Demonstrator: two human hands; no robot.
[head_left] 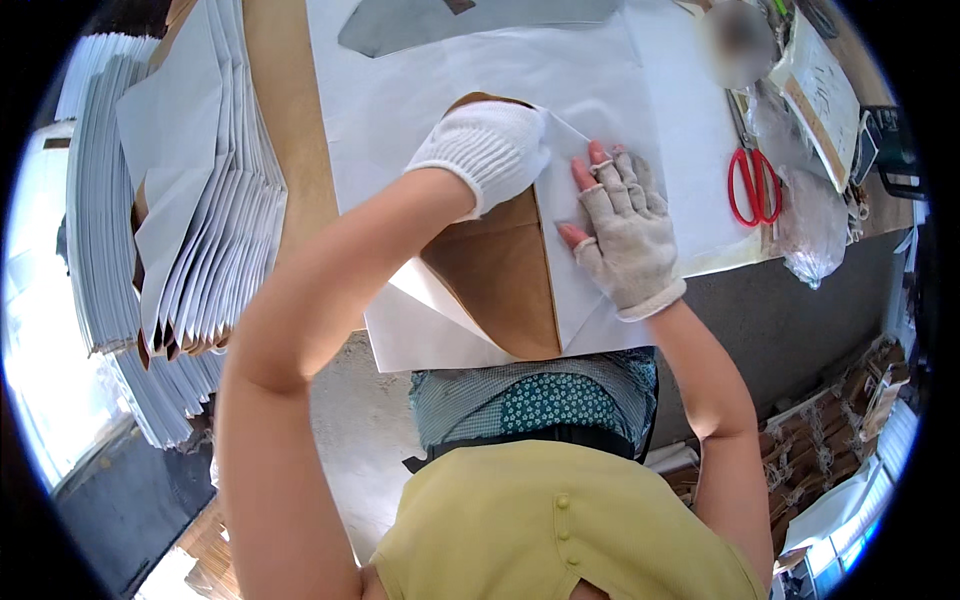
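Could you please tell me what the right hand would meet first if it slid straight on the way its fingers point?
Past the white paper under it, the right hand would probably meet the grey sheet first, though exact heights are unclear.

Left hand [487,148] perhaps curled; right hand [628,232] flat, palm down.

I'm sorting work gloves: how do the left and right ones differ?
The left glove is bright white; the right glove is greyish beige. The right glove lies spread on white paper, leaving fingertips bare; the left glove's finger ends are hidden. Both are pale and short-cuffed.
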